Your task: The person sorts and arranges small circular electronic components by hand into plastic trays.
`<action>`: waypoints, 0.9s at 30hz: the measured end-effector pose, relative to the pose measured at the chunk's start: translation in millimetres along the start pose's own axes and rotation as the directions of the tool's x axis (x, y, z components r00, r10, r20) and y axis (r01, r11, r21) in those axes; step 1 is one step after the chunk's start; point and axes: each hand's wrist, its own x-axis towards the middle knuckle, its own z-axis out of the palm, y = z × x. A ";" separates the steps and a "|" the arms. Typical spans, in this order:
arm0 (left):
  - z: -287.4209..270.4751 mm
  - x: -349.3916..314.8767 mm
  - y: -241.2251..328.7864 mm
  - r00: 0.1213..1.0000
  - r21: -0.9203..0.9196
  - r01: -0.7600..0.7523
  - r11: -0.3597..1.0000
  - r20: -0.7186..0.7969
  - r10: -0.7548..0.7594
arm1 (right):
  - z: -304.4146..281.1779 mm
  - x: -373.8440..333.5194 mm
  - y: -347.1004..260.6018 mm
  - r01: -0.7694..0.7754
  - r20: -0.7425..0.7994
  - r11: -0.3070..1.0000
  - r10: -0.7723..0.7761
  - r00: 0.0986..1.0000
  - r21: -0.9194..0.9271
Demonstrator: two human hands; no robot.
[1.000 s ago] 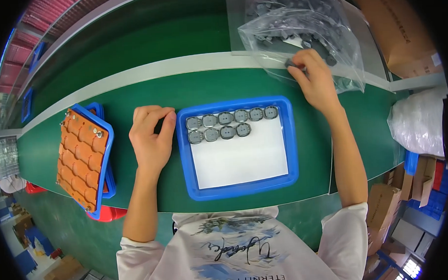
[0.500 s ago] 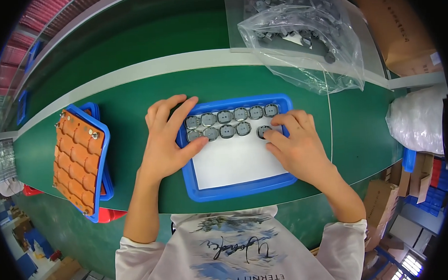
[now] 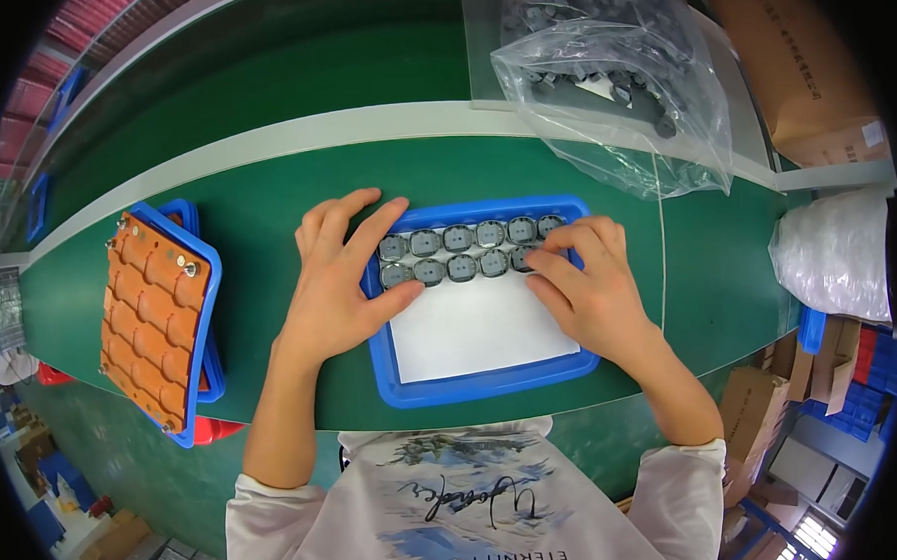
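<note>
A blue tray point(image 3: 473, 391) lined with a white sheet point(image 3: 481, 329) lies in front of me. Two rows of small grey rounded parts point(image 3: 460, 267) run along its far side. My right hand point(image 3: 597, 289) pinches the rightmost grey part point(image 3: 522, 258) of the nearer row between thumb and index finger, its right side covered by the fingertips. Over the tray's left rim rests my left hand point(image 3: 338, 275), thumb and fingers spread apart; the thumb tip is beside the left end of the nearer row.
Left on the green table point(image 3: 256, 228) is an orange moulded plate point(image 3: 155, 318) with metal pins, on stacked blue trays point(image 3: 212, 360). A clear plastic bag point(image 3: 611, 103) of grey parts lies at the back right. Beyond it stands a cardboard box point(image 3: 794, 65); a wrapped white bundle point(image 3: 830, 248) sits at right.
My right hand has moved the pinched grey part slightly left, closing the gap to its neighbour in the nearer row. My left hand stays on the tray's left rim.
</note>
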 end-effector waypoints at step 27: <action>6.3 5.5 -8.3 0.989 -0.095 -0.039 0.995 -0.148 0.025 | -14.7 74.2 109.6 -0.513 -0.246 0.796 0.593 0.767 0.321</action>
